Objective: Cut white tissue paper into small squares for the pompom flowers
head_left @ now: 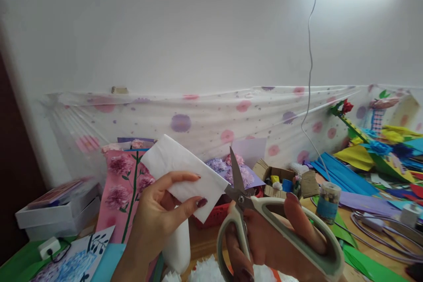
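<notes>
Between its thumb and fingers, my left hand (165, 211) pinches a folded piece of thin white paper (191, 165), held up above the table. My right hand (264, 233) has its fingers through the loops of a pair of scissors (240, 194) with pale grey-green handles. The blades are spread apart, pointing up and left. The lower blade's tip meets the right edge of the paper. Below my left hand stands a white rounded bottle-like object (177, 246), partly hidden. Crumpled white paper pieces (211, 270) lie at the bottom edge, partly behind my right hand.
A pink card with paper flowers (115, 185) and white boxes (59, 216) stand at left. Behind my hands are a red basket (214, 216) and a cardboard box of supplies (280, 180). A jar (328, 202), a coiled cable (376, 224) and coloured papers (346, 174) crowd the right.
</notes>
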`<state>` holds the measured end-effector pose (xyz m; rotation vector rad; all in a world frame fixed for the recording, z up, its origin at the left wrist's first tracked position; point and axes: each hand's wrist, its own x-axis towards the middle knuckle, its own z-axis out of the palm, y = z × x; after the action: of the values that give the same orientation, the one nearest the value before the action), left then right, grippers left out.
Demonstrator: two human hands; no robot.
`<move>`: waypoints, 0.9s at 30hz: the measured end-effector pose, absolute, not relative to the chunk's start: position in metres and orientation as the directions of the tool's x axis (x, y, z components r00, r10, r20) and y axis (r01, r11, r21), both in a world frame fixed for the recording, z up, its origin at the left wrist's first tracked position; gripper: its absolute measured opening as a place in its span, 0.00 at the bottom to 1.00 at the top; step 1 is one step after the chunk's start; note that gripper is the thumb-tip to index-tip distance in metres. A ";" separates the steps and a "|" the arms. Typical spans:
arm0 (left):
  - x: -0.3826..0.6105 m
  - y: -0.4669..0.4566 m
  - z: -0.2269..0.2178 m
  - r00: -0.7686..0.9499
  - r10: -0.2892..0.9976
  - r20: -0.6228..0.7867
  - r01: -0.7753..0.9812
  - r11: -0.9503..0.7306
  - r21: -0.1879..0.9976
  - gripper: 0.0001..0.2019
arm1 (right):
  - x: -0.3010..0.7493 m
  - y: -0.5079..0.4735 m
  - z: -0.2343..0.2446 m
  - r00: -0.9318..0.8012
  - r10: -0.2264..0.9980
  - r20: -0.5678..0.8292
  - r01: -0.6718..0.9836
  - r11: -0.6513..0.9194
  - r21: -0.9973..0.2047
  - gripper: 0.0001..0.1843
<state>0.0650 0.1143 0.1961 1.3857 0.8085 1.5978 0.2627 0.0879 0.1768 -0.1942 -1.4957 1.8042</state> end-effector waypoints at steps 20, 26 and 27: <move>0.062 0.120 0.196 -0.051 0.875 0.482 -0.237 -0.479 0.845 0.16 | 0.256 0.091 0.165 -0.635 0.687 0.354 -0.528 -0.051 -0.848 0.42; 0.057 0.125 0.193 -0.071 0.877 0.475 -0.209 -0.479 0.853 0.17 | 0.256 0.096 0.162 -0.643 0.693 0.326 -0.545 -0.115 -0.831 0.38; 0.056 0.126 0.192 -0.071 0.877 0.475 -0.209 -0.478 0.853 0.17 | 0.256 0.096 0.161 -0.645 0.698 0.312 -0.536 -0.121 -0.835 0.38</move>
<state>0.0556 0.1257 0.1921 1.3741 0.7714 1.6745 0.2555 0.0960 0.1610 -0.1964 -1.3004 1.8716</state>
